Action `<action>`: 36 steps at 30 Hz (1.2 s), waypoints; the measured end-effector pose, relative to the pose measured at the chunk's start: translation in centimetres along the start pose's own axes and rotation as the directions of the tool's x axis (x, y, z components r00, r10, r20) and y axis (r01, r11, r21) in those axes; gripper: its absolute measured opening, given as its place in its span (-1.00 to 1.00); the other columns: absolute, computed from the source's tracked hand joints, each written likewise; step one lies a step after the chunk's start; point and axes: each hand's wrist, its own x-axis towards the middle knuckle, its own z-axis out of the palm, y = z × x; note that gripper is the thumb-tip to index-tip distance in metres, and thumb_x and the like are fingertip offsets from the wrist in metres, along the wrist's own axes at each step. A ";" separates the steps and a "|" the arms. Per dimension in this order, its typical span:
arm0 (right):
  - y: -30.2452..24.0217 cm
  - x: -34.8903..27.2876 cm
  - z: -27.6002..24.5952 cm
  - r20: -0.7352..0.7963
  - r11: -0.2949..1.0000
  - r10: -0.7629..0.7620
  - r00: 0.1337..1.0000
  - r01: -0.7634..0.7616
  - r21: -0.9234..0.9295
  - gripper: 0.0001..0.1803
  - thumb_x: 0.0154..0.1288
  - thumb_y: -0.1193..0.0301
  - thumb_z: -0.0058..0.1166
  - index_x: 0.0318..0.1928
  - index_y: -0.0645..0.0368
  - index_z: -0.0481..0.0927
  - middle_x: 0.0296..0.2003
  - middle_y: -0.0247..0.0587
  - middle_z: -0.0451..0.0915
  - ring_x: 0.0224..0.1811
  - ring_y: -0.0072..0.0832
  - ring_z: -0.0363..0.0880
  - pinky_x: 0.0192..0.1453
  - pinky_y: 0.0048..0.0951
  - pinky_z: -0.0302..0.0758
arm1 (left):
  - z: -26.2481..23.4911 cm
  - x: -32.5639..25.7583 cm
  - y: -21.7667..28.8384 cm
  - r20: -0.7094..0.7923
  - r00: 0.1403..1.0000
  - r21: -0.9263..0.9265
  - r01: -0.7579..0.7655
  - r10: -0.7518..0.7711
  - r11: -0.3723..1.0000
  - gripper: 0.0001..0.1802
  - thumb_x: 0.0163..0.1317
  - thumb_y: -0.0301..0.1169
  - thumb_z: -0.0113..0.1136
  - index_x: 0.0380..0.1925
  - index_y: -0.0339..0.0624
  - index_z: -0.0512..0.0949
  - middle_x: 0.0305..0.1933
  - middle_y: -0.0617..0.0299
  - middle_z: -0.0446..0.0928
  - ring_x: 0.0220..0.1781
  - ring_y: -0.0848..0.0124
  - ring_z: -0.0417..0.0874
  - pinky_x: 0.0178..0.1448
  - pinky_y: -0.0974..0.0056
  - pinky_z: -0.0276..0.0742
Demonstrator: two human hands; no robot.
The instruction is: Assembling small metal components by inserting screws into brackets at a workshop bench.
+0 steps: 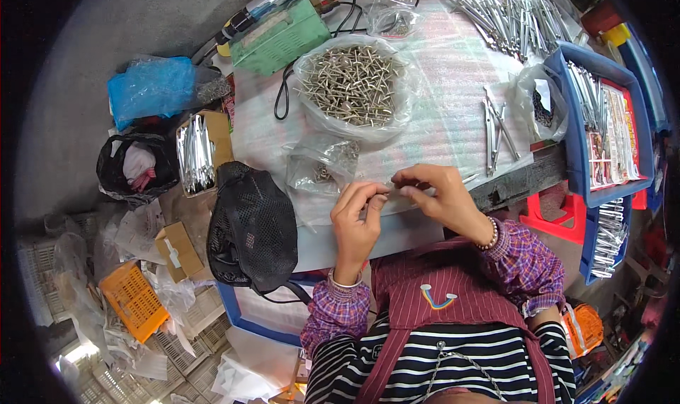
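Note:
My left hand (360, 216) and my right hand (440, 197) face each other above the near edge of the covered table (460, 71). Thumb and fingers are pinched together on both. Whatever small thing lies between the fingertips is too tiny to make out. Just beyond my left hand sits a crumpled clear bag (322, 167) with some small metal parts inside. Behind it, a large open plastic bag (350, 85) is heaped with short headed metal pins. Several slim silver metal strips (496, 131) lie on the table beyond my right hand.
More strips (520, 25) are piled at the far right. A blue bin (577, 121) with strips stands right, above a red stool (556, 216). A black mesh bag (253, 227) and a box of strips (197, 152) are left. A green metal box (280, 36) sits at the back.

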 end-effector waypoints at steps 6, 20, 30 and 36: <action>1.0 0.8 -1.2 0.033 0.847 -0.288 0.957 0.271 -0.458 -0.73 -0.07 0.63 0.08 -0.25 0.19 0.58 -0.34 -0.19 0.53 -0.31 -0.21 0.47 -0.23 -0.32 0.45 | -0.7 -0.5 -1.0 -0.014 0.994 0.261 -0.102 0.109 0.960 -0.89 -0.01 -0.62 0.18 -0.42 -0.28 0.57 -0.39 0.15 0.55 -0.35 0.30 0.52 -0.25 0.32 0.42; 1.6 1.8 -0.8 0.095 0.754 -0.255 0.962 0.260 -0.604 -0.71 -0.16 0.64 0.01 -0.30 0.21 0.54 -0.38 -0.22 0.45 -0.26 -0.23 0.43 -0.24 -0.30 0.45 | 0.5 0.2 -0.4 0.016 0.993 0.374 -0.113 0.115 0.920 -0.83 -0.02 -0.57 0.17 -0.35 -0.27 0.58 -0.33 0.14 0.54 -0.29 0.17 0.52 -0.17 0.22 0.42; 1.8 2.0 -0.6 0.133 0.730 -0.254 0.958 0.280 -0.623 -0.69 -0.19 0.65 -0.01 -0.31 0.20 0.54 -0.37 -0.21 0.44 -0.29 -0.24 0.45 -0.26 -0.30 0.47 | 1.0 0.5 -1.0 0.062 0.987 0.468 -0.158 0.146 0.870 -0.85 -0.01 -0.54 0.21 -0.38 -0.25 0.54 -0.36 0.17 0.49 -0.32 0.19 0.48 -0.24 0.19 0.42; 1.8 1.9 -1.0 0.128 0.762 -0.296 0.947 0.315 -0.566 -0.69 -0.19 0.64 0.00 -0.30 0.19 0.55 -0.35 -0.24 0.46 -0.30 -0.26 0.45 -0.25 -0.31 0.47 | 0.6 0.1 -0.8 -0.016 0.989 0.346 -0.132 0.146 0.929 -0.89 -0.01 -0.61 0.17 -0.42 -0.28 0.53 -0.38 0.10 0.54 -0.33 0.16 0.53 -0.23 0.21 0.43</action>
